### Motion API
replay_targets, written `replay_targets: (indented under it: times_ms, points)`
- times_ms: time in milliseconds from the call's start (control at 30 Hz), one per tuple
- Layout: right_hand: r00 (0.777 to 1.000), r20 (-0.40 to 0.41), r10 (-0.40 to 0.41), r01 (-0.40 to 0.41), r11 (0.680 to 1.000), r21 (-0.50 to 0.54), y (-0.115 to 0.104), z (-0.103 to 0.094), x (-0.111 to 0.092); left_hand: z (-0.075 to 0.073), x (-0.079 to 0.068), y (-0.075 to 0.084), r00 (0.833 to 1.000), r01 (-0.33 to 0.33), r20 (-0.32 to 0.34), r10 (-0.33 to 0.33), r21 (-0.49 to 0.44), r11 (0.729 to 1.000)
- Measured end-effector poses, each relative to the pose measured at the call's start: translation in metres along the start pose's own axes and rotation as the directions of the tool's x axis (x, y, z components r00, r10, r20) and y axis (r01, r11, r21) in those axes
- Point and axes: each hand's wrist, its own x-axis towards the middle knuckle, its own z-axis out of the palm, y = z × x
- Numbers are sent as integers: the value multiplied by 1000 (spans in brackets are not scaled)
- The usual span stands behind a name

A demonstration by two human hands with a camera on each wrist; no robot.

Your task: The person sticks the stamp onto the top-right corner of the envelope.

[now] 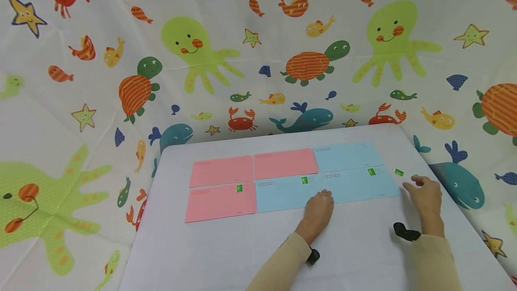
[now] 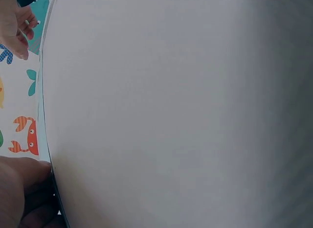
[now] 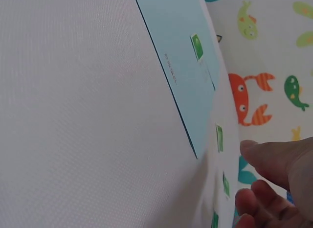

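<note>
Three pink envelopes (image 1: 220, 208) and three blue envelopes (image 1: 347, 156) lie flat in two rows. Each front-row envelope bears a green stamp (image 1: 371, 172) at its upper right. My left hand (image 1: 319, 212) rests at the front edge, where the two front blue envelopes meet, its fingers loosely bent. To the right of the envelopes, my right hand (image 1: 428, 196) hovers by loose green stamps (image 1: 399, 172), partly covering one. In the right wrist view its thumb and fingers (image 3: 266, 157) stand apart with nothing between them, beside several loose stamps (image 3: 220, 137).
A white cloth covers the table (image 1: 194, 255). Behind and around it hangs a curtain (image 1: 226, 12) printed with sea animals. A black wrist strap piece (image 1: 405, 231) shows at the right sleeve.
</note>
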Motion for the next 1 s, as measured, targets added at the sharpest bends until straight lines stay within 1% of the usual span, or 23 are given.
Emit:
replay_targets:
  times_ms: [200, 367, 533, 833, 1000]
  points:
    - [999, 23, 34, -33, 999, -21, 6, -7, -2, 1, 0, 1, 1000, 1, -2, -1, -14, 1000]
    - [996, 59, 72, -71, 997, -25, 12, -14, -2, 2, 0, 1, 1000, -4, -20, 4, -9, 1000]
    - [992, 89, 92, -89, 996, -31, 20, -15, 0, 1, 0, 0, 1000, -15, -22, 14, -12, 1000]
    - [990, 97, 100, -95, 994, -54, 29, -15, -1, 3, 1, 0, 1000, -25, -9, 25, -31, 999]
    - [990, 91, 112, -106, 992, -68, 30, -14, -2, 1, 0, -1, 999, -24, -24, 23, -41, 999]
